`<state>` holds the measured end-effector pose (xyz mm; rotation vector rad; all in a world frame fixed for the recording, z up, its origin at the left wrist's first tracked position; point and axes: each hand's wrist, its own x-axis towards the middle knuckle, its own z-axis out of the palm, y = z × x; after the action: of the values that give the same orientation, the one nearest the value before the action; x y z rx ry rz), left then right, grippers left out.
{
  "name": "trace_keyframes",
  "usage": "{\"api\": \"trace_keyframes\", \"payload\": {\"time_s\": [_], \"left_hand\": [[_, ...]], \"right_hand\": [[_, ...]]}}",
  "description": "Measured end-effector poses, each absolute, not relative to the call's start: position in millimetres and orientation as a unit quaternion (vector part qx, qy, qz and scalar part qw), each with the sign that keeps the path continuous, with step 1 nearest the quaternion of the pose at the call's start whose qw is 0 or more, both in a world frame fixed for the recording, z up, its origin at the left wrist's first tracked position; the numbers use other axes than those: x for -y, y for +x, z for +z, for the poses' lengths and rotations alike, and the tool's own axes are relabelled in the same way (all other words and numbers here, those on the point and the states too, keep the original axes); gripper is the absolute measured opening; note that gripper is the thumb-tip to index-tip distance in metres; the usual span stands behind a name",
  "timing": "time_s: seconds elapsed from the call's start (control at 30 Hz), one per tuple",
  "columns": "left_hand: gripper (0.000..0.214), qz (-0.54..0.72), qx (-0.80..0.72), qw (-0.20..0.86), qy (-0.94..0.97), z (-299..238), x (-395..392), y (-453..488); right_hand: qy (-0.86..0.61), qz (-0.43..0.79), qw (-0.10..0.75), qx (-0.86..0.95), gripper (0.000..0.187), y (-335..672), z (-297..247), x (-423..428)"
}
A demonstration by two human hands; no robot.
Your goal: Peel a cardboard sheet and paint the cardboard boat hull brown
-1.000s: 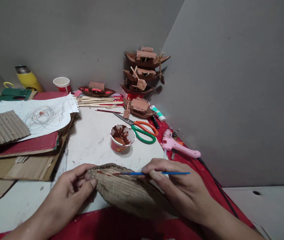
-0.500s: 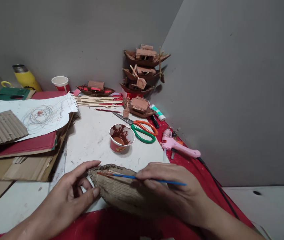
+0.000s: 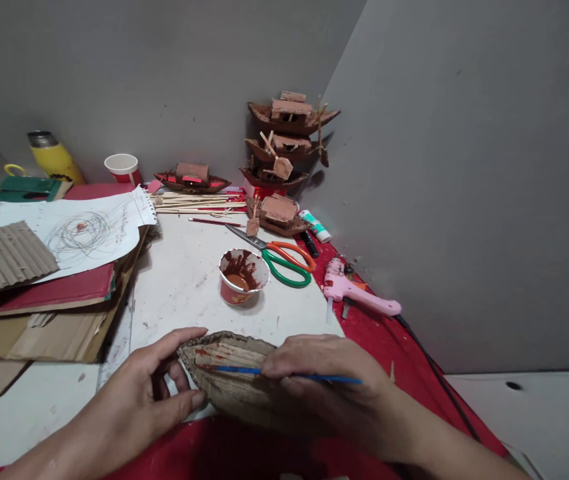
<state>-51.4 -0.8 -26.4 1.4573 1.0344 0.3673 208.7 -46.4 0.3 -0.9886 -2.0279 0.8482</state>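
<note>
At the upper centre of the frame, brown model boats [image 3: 293, 120] are stacked near the wall, with bundled sticks [image 3: 199, 202] to their lower left. Mid-frame, a paint cup [image 3: 237, 293] stands on the table [image 3: 179, 287], just beside the scissors [image 3: 288, 257]; a pink glue gun [image 3: 359, 294] lies farther right. Cardboard sheets [image 3: 59, 337] fill the left side. At lower centre is the cardboard hull [image 3: 234, 390]. The left hand [image 3: 147, 383] curves loosely, thumb and forefinger spread about its pointed end; the right hand [image 3: 334, 383] pinches a blue paintbrush [image 3: 241, 369], bristles over the hull's inner face.
</note>
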Motion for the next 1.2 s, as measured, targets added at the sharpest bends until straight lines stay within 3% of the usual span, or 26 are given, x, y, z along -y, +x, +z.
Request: {"api": "trace_keyframes", "payload": {"time_s": [0.13, 0.2, 0.37, 0.43, 0.5, 0.8, 0.93, 1.2], "left_hand": [[0.055, 0.155, -0.443, 0.622, 0.627, -26, 1, -51], [0.053, 0.155, -0.437, 0.629, 0.624, -26, 1, -51], [0.048, 0.162, -0.435, 0.642, 0.61, -25, 3, -51], [0.046, 0.175, -0.431, 0.652, 0.598, -23, 2, -50], [0.045, 0.196, -0.425, 0.656, 0.592, -21, 2, -49], [0.039, 0.258, -0.409, 0.628, 0.61, -26, 1, -54], [0.038, 0.267, -0.402, 0.623, 0.616, -30, 1, -57], [0.038, 0.282, -0.42, 0.638, 0.581, -33, 0, -55]], "right_hand": [[-0.423, 0.31, 0.313, 0.792, 0.015, 212, 4, 48], [-0.45, 0.304, 0.334, 0.77, 0.014, 216, 7, 51], [-0.476, 0.277, 0.563, 0.616, 0.009, 219, 11, 55], [-0.483, 0.251, 0.607, 0.579, 0.007, 218, 13, 52], [-0.512, 0.238, 0.586, 0.581, 0.008, 218, 17, 46], [-0.547, 0.122, 0.337, 0.756, 0.02, 210, 40, -6], [-0.524, 0.159, 0.248, 0.799, 0.02, 200, 42, -27], [-0.546, 0.214, 0.444, 0.678, 0.02, 208, 38, -14]]}}
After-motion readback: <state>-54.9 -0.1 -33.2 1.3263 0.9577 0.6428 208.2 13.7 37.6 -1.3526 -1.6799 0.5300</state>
